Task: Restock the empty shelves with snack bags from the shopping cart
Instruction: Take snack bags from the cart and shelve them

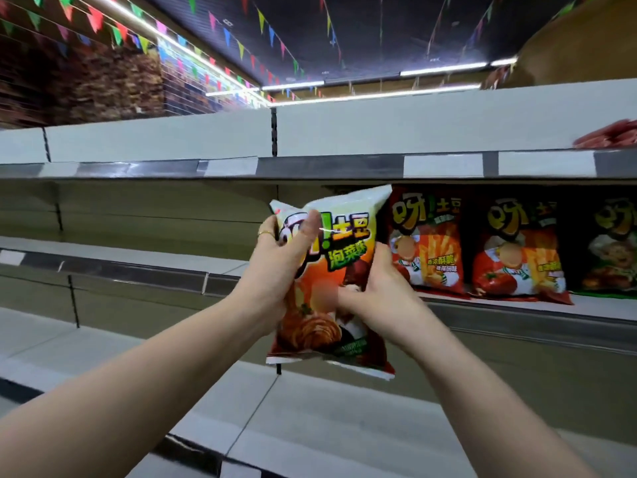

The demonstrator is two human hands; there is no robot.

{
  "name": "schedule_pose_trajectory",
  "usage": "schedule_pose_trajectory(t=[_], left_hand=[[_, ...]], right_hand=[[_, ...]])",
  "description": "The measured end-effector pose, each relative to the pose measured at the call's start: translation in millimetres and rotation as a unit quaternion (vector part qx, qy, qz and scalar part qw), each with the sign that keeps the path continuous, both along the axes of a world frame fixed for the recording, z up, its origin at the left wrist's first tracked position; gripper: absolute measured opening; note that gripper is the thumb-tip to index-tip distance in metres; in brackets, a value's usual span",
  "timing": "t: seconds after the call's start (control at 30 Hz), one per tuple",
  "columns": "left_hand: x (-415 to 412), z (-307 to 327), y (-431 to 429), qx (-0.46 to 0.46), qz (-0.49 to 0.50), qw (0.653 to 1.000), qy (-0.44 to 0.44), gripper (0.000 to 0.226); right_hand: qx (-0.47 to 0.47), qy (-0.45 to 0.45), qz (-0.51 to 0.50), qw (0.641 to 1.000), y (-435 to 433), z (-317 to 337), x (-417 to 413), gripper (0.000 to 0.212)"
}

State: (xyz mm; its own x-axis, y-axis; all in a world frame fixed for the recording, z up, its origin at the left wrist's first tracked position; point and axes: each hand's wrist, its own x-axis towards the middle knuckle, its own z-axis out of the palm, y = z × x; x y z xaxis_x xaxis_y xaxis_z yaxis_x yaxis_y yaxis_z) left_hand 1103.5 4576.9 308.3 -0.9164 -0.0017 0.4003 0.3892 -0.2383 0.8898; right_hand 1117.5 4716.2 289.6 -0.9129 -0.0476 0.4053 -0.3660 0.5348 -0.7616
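I hold one snack bag (339, 243), pale green on top and orange-red below, upright in front of the middle shelf (144, 260). My left hand (281, 263) grips its left edge, thumb across the front, a ring on one finger. My right hand (379, 298) grips its right side lower down. Just right of the held bag, two red snack bags (427, 243) (517, 250) stand upright on the same shelf, then a darker bag (610, 253) at the frame edge. The shopping cart is out of view.
The top shelf (310, 167) carries white price labels and red packets (610, 136) at its far right. More bare shelves (310, 408) step out below my arms. Coloured pennants and strip lights hang overhead.
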Motion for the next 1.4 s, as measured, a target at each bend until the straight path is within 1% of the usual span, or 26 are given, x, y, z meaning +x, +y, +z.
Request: schedule_pose_trajectory(t=[0.07, 0.1, 0.17, 0.2, 0.23, 0.33, 0.37, 0.4, 0.43, 0.5, 0.53, 0.57, 0.6, 0.63, 0.67, 0.73, 0.8, 0.83, 0.93, 0.97, 1.1, 1.13, 1.23, 1.3, 1.4], left_hand=[[-1.5, 1.3, -16.9, -0.026, -0.018, 0.999, -0.013, 0.066], [-1.7, 0.2, -26.0, -0.036, -0.017, 0.999, -0.027, 0.067], [-4.0, -6.8, -42.8, -0.043, -0.031, 0.994, -0.09, 0.092], [-4.9, -10.5, -48.9, -0.056, -0.055, 0.989, -0.122, 0.097], [-5.7, -13.3, -54.1, -0.076, -0.083, 0.983, -0.143, 0.094], [-9.5, -14.4, -63.5, -0.123, -0.127, 0.974, -0.142, 0.051], [-10.8, -11.1, -65.2, -0.13, -0.126, 0.974, -0.138, 0.044], [-14.2, -8.2, -67.0, -0.137, -0.13, 0.973, -0.134, 0.043], [-19.0, -3.9, -68.2, -0.141, -0.14, 0.971, -0.132, 0.045], [-33.5, 3.4, -68.4, -0.152, -0.148, 0.969, -0.124, 0.058], [-44.7, 6.2, -66.8, -0.162, -0.146, 0.968, -0.126, 0.063], [-52.4, 9.9, -63.8, -0.17, -0.147, 0.966, -0.13, 0.062], [-61.1, 13.2, -59.8, -0.177, -0.15, 0.964, -0.129, 0.056], [-69.8, 16.5, -54.7, -0.176, -0.15, 0.964, -0.132, 0.047], [-80.6, 19.3, -49.3, -0.177, -0.148, 0.963, -0.138, 0.039], [-102.4, 22.7, -38.2, -0.172, -0.143, 0.962, -0.158, 0.034], [-122.9, 23.2, -28.8, -0.172, -0.139, 0.96, -0.17, 0.033], [-132.9, 23.1, -24.4, -0.172, -0.138, 0.96, -0.174, 0.031], [-161.0, 20.9, -13.7, -0.174, -0.112, 0.963, -0.175, 0.015], [-170.9, 18.6, -10.6, -0.175, -0.099, 0.964, -0.173, 0.016], [-197.3, 2.8, 1.3, -0.19, -0.086, 0.968, -0.139, 0.041], [-201.2, -1.2, 4.9, -0.189, -0.088, 0.971, -0.118, 0.043], [-208.9, -8.9, 13.0, -0.184, -0.083, 0.978, -0.054, 0.046], [-213.1, -11.2, 15.6, -0.189, -0.083, 0.978, -0.043, 0.047], [-217.3, -13.8, 16.9, -0.195, -0.082, 0.976, -0.051, 0.049]], right_hand=[[-0.106, -0.051, 0.036, 0.992, -4.1, 0.1, -8.6, 0.1], [-0.166, -0.078, 0.066, 0.981, -5.2, -0.6, -12.4, 0.092], [-0.257, -0.108, 0.103, 0.955, -9.9, -1.8, -17.9, 0.058], [-0.283, -0.117, 0.105, 0.946, -13.2, -2.3, -20.1, 0.047], [-0.298, -0.122, 0.102, 0.941, -16.7, -2.3, -22.1, 0.041], [-0.319, -0.126, 0.082, 0.936, -25.9, 0.5, -28.0, 0.046], [-0.32, -0.127, 0.078, 0.936, -27.5, 3.2, -28.5, 0.046], [-0.315, -0.123, 0.07, 0.939, -28.6, 5.7, -31.2, 0.046], [-0.309, -0.122, 0.061, 0.941, -28.9, 8.6, -33.5, 0.047], [-0.306, -0.118, 0.048, 0.943, -28.1, 14.1, -45.2, 0.053], [-0.3, -0.111, 0.037, 0.947, -28.3, 18.1, -50.3, 0.062], [-0.291, -0.104, 0.02, 0.951, -28.3, 22.2, -56.4, 0.075], [-0.283, -0.1, 0.002, 0.954, -26.4, 26.0, -65.0, 0.088], [-0.28, -0.097, -0.009, 0.955, -23.4, 29.9, -73.1, 0.091], [-0.275, -0.092, -0.019, 0.957, -20.4, 33.5, -81.9, 0.085], [-0.244, -0.076, -0.055, 0.965, -14.5, 39.5, -97.7, 0.072], [-0.204, -0.06, -0.1, 0.972, -11.0, 41.4, -114.4, 0.07], [-0.19, -0.058, -0.117, 0.973, -10.2, 42.1, -123.5, 0.066], [-0.143, -0.082, -0.15, 0.975, -7.2, 42.2, -155.4, 0.037], [-0.129, -0.096, -0.155, 0.975, -6.1, 41.2, -163.8, 0.032], [-0.077, -0.091, -0.151, 0.981, -5.5, 35.6, -187.7, 0.038], [-0.064, -0.088, -0.162, 0.981, -6.1, 34.0, -192.3, 0.041], [-0.081, -0.105, -0.191, 0.973, -6.4, 28.9, -206.7, 0.049], [-0.07, -0.098, -0.2, 0.972, -4.3, 22.3, -212.5, 0.049], [-0.07, -0.115, -0.204, 0.97, -5.6, 21.8, -214.8, 0.05]])
